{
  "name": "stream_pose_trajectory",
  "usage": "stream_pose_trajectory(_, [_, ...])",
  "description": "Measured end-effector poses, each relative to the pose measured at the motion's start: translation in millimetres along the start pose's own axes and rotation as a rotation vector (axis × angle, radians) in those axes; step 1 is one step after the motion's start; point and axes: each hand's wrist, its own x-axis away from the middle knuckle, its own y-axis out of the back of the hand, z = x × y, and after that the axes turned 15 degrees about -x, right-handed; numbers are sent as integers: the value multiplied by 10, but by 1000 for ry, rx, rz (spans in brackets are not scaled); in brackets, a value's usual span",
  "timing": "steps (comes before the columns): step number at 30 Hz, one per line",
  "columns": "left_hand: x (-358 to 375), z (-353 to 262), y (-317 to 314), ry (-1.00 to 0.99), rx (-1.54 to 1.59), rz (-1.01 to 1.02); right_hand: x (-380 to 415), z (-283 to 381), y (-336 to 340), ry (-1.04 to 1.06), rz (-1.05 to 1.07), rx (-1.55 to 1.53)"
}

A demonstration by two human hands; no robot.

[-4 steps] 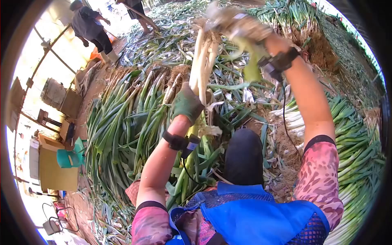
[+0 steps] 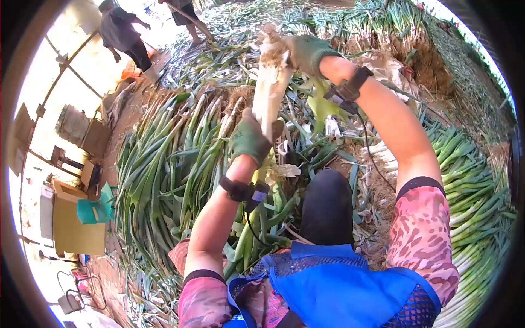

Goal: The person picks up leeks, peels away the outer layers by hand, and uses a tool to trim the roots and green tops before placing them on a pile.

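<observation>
My left hand point(image 2: 250, 139), in a green glove, is wrapped round the pale stalks of a few green onions point(image 2: 269, 95), held upright with their roots at the top. At that upper end my right hand point(image 2: 310, 54), also gloved in green, is closed against the stalks just below the brown roots point(image 2: 272, 39); its fingertips are partly hidden. A limp pale-green leaf point(image 2: 322, 106) hangs beneath the right hand. Torn, papery skin point(image 2: 287, 170) hangs lower down, below the left hand, while the green leaves point(image 2: 254, 229) run down toward my body.
A heap of untrimmed green onions point(image 2: 164, 158) lies on the left. Whiter, cleaned green onions point(image 2: 465, 218) are piled on the right. Loose leaves point(image 2: 219, 54) litter the ground ahead. Two people, one in a dark shirt point(image 2: 117, 30), stand back left, near a teal chair point(image 2: 97, 208).
My right hand, blurred a moment ago above and right of the roots, has come down and left onto the stalks' root end. The left hand keeps its grip.
</observation>
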Motion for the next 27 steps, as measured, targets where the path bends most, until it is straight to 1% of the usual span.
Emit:
stream_pose_trajectory(2, [-27, 16, -163, -14, 121, -64, -64, -130, 39, 58, -85, 80])
stream_pose_trajectory(4, [-15, -133, 70, 35, 14, -49, -168, -259, -122, 90, -223, 48])
stream_pose_trajectory(5, [-14, -212, 95, 65, -18, -39, -226, -227, -106, 14, -231, 25])
stream_pose_trajectory(7, [-105, -199, 59, 44, 75, -47, -315, -180, -67, -103, -367, -46])
stream_pose_trajectory(8, [-140, -165, 28, 24, 88, -62, -430, -271, -77, -230, -430, -173])
stream_pose_trajectory(9, [-195, -257, 59, 0, 85, -83, -695, -564, 38, -357, -498, -317])
stream_pose_trajectory(10, [-105, -306, 147, -3, 52, -80, -1106, -969, 61, -227, -352, -122])
stream_pose_trajectory(11, [-77, -250, 121, -24, 8, -141, -1504, -1364, 79, -76, -236, 65])
stream_pose_trajectory(13, [-49, -19, 20, -18, -26, -158, -799, -886, 329, 248, -141, 396])
stream_pose_trajectory(14, [-48, -6, 28, 32, -60, -138, -585, -800, 242, 326, -71, 105])
stream_pose_trajectory(15, [-66, -26, 57, 77, -94, -119, -402, -711, 5, 379, 64, -378])
stream_pose_trajectory(16, [-106, -53, 71, 118, -126, -102, -208, -580, -207, 424, 186, -667])
stream_pose_trajectory(17, [-150, -35, 9, 111, -123, -84, -26, -348, -386, 395, 211, -533])
stream_pose_trajectory(18, [-208, 42, -109, 101, -124, -64, 239, 150, -415, 186, 260, -324])
stream_pose_trajectory(19, [-288, 165, -251, 90, -130, -43, 360, 393, -425, -23, 303, -120])
stream_pose_trajectory(21, [-362, 111, -173, 121, 33, -77, 300, 302, -469, 30, 267, -187])
stream_pose_trajectory(22, [-269, 101, -156, 103, -28, -114, 282, 273, -497, 60, 252, -223])
stream_pose_trajectory(23, [-161, 0, -43, 88, -88, -148, 327, 299, -442, -30, 55, -221])
stream_pose_trajectory(24, [-202, 82, -40, 85, -4, -113, 95, -25, -612, 42, -127, -186])
stream_pose_trajectory(25, [-359, 355, -194, 84, 125, -104, -26, -220, -471, 104, -167, -54])
stream_pose_trajectory(26, [-371, 379, -75, 99, 233, -46, -21, -345, -200, -62, -191, -322])
stream_pose_trajectory(27, [-368, 400, 41, 118, 344, 9, -13, -465, 73, -219, -259, -591])
